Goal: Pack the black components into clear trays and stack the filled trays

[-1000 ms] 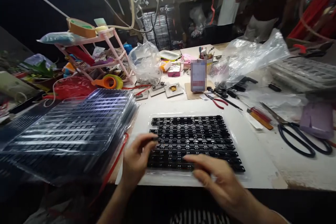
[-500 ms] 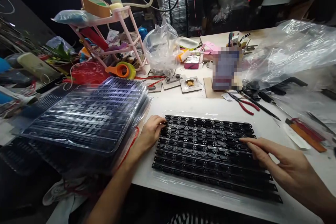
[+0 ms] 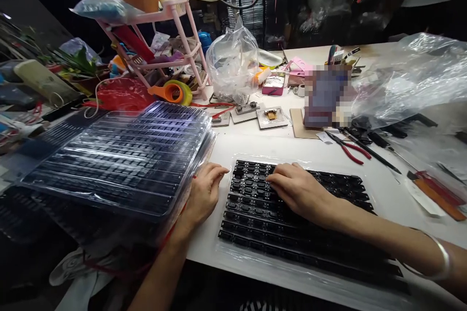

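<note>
Rows of black circuit board strips (image 3: 251, 209) lie in a clear plastic tray (image 3: 228, 251) on the white table. My left hand (image 3: 206, 189) is beside the tray's left edge, thumb and fingertips close together, with nothing visible between them. Over the upper middle of the strips, my right hand (image 3: 297, 189) reaches in from the right, its fingers pinched at a strip. Whatever is between those fingertips is too small to make out. To the left sits a stack of clear trays (image 3: 127, 155) with dark strips inside.
Behind the stack stands a pink rack (image 3: 191, 58) holding tape rolls and bags. Red-handled pliers (image 3: 352, 150), a screwdriver and a large plastic sheet (image 3: 408, 77) lie at the right. A crumpled clear bag (image 3: 233, 63) and small metal fixtures are at the back.
My right hand has moved left across the strips, from their right end to the upper middle. My left hand has come slightly away from the strips' left corner. The view has shifted a little.
</note>
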Available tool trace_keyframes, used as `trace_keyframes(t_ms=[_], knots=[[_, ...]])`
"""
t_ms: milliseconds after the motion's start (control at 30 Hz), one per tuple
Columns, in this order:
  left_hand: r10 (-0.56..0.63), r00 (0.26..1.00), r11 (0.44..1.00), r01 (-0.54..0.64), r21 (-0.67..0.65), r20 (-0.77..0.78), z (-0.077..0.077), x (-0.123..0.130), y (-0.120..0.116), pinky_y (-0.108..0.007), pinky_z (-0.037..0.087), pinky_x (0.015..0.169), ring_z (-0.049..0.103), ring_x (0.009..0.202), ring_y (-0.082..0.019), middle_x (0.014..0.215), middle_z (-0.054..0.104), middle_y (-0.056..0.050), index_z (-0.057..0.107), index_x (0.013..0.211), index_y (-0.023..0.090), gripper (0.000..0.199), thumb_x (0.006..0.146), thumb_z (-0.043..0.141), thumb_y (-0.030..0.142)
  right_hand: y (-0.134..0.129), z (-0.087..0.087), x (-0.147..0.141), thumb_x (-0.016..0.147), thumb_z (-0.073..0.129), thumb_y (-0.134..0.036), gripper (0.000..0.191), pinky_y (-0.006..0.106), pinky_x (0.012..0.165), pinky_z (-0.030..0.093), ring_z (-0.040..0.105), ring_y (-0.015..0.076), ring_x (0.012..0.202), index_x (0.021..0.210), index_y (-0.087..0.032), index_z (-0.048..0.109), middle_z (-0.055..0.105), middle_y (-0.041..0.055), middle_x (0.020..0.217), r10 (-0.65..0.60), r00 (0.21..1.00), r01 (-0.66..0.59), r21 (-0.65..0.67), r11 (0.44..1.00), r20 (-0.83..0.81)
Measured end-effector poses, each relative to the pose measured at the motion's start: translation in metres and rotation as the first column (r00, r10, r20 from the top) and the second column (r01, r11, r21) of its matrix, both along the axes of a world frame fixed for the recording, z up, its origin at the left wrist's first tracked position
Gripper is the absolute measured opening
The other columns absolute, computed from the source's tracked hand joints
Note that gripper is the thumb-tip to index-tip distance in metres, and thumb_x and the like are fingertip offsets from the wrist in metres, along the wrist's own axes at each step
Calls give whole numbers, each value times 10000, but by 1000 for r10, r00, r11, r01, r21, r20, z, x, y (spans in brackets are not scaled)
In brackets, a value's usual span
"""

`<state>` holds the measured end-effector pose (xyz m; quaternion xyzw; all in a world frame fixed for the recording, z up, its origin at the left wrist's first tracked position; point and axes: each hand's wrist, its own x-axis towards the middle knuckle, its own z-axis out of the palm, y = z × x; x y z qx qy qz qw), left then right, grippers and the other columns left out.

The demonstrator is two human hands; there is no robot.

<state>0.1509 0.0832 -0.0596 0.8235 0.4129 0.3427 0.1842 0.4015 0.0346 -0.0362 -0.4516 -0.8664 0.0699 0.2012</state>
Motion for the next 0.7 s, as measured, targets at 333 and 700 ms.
trace_keyframes(t_ms=[333, 700], knots=[[-22, 964, 999, 10, -47, -264, -14, 7, -4, -395, 414, 851, 481, 966, -224, 1019, 532, -77, 654, 992, 207, 416, 769, 392, -27, 35, -17, -46, 871, 542, -167, 122, 333, 685, 331, 511, 203, 754, 787, -136, 626, 610, 88, 839, -99, 974, 97, 16, 995, 205], [-36, 999, 998, 35, -56, -20, -13, 0, -2, -375, 400, 868, 483, 961, -196, 987, 523, -59, 619, 952, 188, 331, 846, 364, 4, 35, -15, -43, 906, 504, -188, 200, 320, 691, 295, 505, 184, 727, 766, -149, 642, 622, 72, 795, -122, 971, 119, 26, 993, 207]])
